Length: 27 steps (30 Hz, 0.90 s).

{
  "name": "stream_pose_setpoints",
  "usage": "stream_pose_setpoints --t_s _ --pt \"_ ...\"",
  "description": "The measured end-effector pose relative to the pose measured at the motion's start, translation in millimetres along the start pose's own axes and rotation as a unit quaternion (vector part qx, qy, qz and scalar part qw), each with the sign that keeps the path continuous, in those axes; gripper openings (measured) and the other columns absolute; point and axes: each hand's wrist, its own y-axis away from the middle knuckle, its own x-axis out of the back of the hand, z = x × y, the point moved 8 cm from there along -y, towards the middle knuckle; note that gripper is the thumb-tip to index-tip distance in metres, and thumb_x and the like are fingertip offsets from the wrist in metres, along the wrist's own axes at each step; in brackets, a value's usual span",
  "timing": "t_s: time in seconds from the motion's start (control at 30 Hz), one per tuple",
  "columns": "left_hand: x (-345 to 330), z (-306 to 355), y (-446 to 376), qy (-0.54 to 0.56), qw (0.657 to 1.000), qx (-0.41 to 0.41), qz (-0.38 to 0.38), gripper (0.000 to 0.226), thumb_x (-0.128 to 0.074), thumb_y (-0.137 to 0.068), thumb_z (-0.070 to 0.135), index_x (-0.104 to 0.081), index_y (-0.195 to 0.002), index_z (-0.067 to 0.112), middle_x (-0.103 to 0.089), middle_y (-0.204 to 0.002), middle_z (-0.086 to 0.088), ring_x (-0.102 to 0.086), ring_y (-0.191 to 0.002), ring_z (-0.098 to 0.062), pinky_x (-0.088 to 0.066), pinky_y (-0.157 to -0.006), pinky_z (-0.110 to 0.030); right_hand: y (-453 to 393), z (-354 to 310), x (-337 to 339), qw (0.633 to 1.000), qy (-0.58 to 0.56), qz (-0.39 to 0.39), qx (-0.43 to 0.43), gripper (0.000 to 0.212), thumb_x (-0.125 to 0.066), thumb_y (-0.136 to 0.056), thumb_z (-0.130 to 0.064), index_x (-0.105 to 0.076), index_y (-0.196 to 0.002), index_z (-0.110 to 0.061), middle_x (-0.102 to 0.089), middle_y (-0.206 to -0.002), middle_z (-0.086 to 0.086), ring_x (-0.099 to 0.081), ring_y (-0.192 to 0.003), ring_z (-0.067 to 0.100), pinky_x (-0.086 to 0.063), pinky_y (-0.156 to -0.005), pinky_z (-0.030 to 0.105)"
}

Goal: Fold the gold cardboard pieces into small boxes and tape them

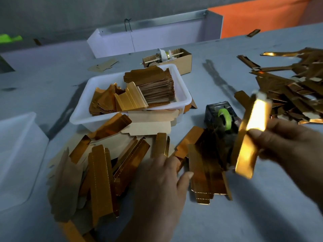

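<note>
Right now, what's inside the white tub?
The white tub holds a thick stack of flat cards at the back right and loose gold cards at the front left. The tub's bottom is covered by them.

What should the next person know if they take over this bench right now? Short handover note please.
Right hand: pinching a folded gold box, raised above the table; motion-blurred.
Left hand: open, fingers resting on the loose flat gold pieces in front.
Tape dispenser, green roll, sits between the hands.
White bin behind holds a stack of unfolded blanks.
Done: a pile of finished gold boxes at far right. Whether the held box is taped, I cannot tell.
Left: the flat pieces on the table and the bin stack remain to fold and tape.
</note>
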Motion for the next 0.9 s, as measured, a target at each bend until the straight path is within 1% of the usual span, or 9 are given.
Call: stream_pose_setpoints --t_s 0.1,0.2,0.27,0.37,0.43,0.57,0.63,0.77,0.9 --pt "-18.9 8.9 -4.0 -0.075 0.997 -0.004 -0.012 0.060 -0.034 -0.087 0.068 -0.039 -0.132 0.028 -0.046 -0.128 0.008 -0.040 -0.115 -0.009 -0.034 -0.085 -0.019 -15.8 10.8 80.6 0.989 -0.016 0.146 0.031 0.037 -0.063 -0.082 -0.050 -0.065 -0.105 -0.022 -0.069 -0.092 0.000 -0.069 -0.080 0.014 -0.056 -0.083 0.044" --pt "-32.4 10.1 -12.4 -0.080 0.996 0.027 -0.028 0.060 -0.042 -0.089 0.061 -0.035 -0.137 0.025 -0.046 -0.135 0.006 -0.043 -0.121 -0.012 -0.039 -0.089 -0.024 -13.8 1.5 88.9 0.965 0.087 0.217 0.121 0.039 -0.058 -0.091 -0.035 -0.055 -0.110 -0.001 -0.061 -0.094 0.011 -0.062 -0.085 0.027 -0.055 -0.081 0.048" --pt "-37.3 9.9 -17.6 -0.055 0.996 0.053 -0.046 0.051 -0.049 -0.092 0.050 -0.036 -0.135 0.025 -0.049 -0.134 0.006 -0.047 -0.121 -0.014 -0.042 -0.090 -0.024 -5.8 -26.2 51.9 0.960 0.119 0.201 0.156 0.029 -0.058 -0.091 -0.033 -0.060 -0.107 -0.008 -0.063 -0.100 0.005 -0.063 -0.094 0.019 -0.052 -0.080 0.032" --pt "-31.9 7.9 -19.8 0.036 0.996 0.074 -0.045 0.027 -0.054 -0.093 0.038 -0.050 -0.118 0.027 -0.058 -0.112 0.008 -0.057 -0.108 -0.012 -0.041 -0.073 -0.017 26.0 -24.3 -26.1 0.963 0.151 0.117 0.188 0.019 -0.057 -0.089 -0.039 -0.061 -0.107 -0.036 -0.056 -0.115 -0.025 -0.052 -0.101 -0.017 -0.043 -0.074 0.003" --pt "-18.5 0.0 -20.0 0.110 0.990 0.081 -0.025 0.013 -0.053 -0.093 0.039 -0.056 -0.103 0.031 -0.058 -0.096 0.012 -0.060 -0.091 -0.006 -0.045 -0.064 -0.015 45.9 -21.6 -64.0 0.964 0.171 0.052 0.196 0.023 -0.054 -0.084 -0.034 -0.065 -0.104 -0.032 -0.057 -0.116 -0.023 -0.051 -0.103 -0.016 -0.039 -0.074 -0.005" --pt "1.0 -25.2 -13.5 0.362 0.920 0.142 -0.039 0.020 -0.053 -0.091 0.041 -0.066 -0.099 0.028 -0.068 -0.088 0.008 -0.062 -0.070 0.000 -0.044 -0.051 -0.009 46.4 9.2 -65.9 0.996 0.066 0.037 0.053 0.019 -0.060 -0.084 -0.022 -0.071 -0.080 -0.037 -0.071 -0.085 -0.021 -0.067 -0.074 -0.002 -0.047 -0.066 0.005" --pt "-0.4 -25.2 -5.5 0.398 0.903 0.140 -0.077 0.023 -0.053 -0.089 0.044 -0.068 -0.089 0.026 -0.067 -0.077 0.007 -0.060 -0.061 0.002 -0.043 -0.051 -0.011 42.9 30.0 -75.7 0.996 -0.053 -0.014 -0.067 0.015 -0.061 -0.083 -0.023 -0.073 -0.077 -0.028 -0.074 -0.083 -0.009 -0.070 -0.075 0.006 -0.054 -0.062 0.014" --pt "23.3 -3.5 1.9 0.200 0.977 -0.048 0.056 0.025 -0.047 -0.091 0.025 -0.066 -0.098 0.039 -0.058 -0.107 0.022 -0.054 -0.101 0.003 -0.046 -0.074 -0.010 46.2 42.9 -102.7 0.902 -0.323 -0.109 -0.265 0.050 -0.052 -0.074 -0.048 -0.070 -0.094 -0.006 -0.073 -0.089 0.018 -0.072 -0.080 0.029 -0.057 -0.051 0.031" --pt "38.1 18.1 10.5 0.075 0.962 -0.200 0.168 0.041 -0.046 -0.084 0.004 -0.066 -0.118 0.015 -0.058 -0.126 0.001 -0.043 -0.124 -0.012 -0.042 -0.095 -0.021 45.6 35.5 -101.9 0.884 -0.349 -0.150 -0.274 0.042 -0.066 -0.066 -0.044 -0.075 -0.086 -0.009 -0.071 -0.078 0.017 -0.067 -0.062 0.025 -0.053 -0.049 0.028"
